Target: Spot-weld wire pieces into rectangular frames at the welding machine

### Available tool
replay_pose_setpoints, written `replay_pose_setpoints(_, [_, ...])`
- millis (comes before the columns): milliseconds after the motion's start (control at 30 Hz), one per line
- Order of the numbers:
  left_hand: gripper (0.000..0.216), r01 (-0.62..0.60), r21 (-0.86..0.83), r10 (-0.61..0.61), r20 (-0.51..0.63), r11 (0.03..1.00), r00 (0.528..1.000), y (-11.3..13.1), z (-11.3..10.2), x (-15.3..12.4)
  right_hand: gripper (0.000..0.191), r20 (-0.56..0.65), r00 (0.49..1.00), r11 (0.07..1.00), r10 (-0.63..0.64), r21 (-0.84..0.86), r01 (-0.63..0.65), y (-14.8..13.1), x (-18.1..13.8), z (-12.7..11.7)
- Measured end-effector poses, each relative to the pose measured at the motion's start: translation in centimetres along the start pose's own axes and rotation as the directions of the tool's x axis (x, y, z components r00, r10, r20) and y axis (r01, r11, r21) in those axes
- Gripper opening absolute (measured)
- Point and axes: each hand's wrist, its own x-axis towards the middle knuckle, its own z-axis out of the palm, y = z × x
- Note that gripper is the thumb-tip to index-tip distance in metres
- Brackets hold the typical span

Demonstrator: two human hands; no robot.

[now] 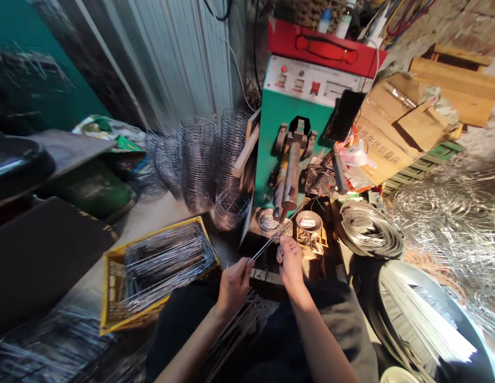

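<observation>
Across my lap lie spare wires (pixel 235 332), while my left hand (pixel 233 284) and right hand (pixel 290 263) both pinch thin rods (pixel 267 246) pointed at the green machine (pixel 271 133), where a loose pinch, I judge, could let them slip askew.

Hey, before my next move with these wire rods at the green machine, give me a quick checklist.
1. Left hand holds the wire rods: ok.
2. Right hand holds them nearer the green machine: ok.
3. Rod tips under the machine's metal arm: cannot tell, too small.
4. Both hands apart from that arm's lower end: ok.
5. Yellow crate holds wire pieces, left of the hands: ok.
6. Machine switched on: cannot tell.
</observation>
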Motion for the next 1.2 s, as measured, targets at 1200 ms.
replay_pose_setpoints(1200, [0.03, -0.044, 0.028, 0.044, -0.003, 0.999, 0.999, -0.1, 0.4, 1.6, 0.042, -0.012, 1.0, 1.0, 0.006, -0.011, -0.006, -0.6, 2.0, 0.6])
